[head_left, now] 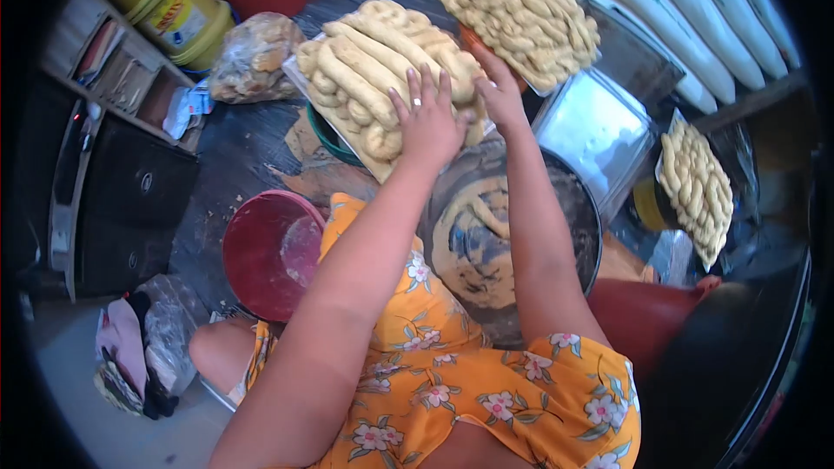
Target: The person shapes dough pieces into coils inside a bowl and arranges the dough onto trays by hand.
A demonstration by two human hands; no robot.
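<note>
A tray [294, 78] of dough strips [360, 82] sits at upper centre. The left hand [430, 128] lies on them, fingers spread; the right hand [502, 102] is at the tray's right side, its grip impossible to tell. Centre-right, the right forearm [547, 226] partly hides a basin [596, 239] holding smeared residue [453, 252]. The plastic bag's [252, 56] contents, upper left, look unclear.
</note>
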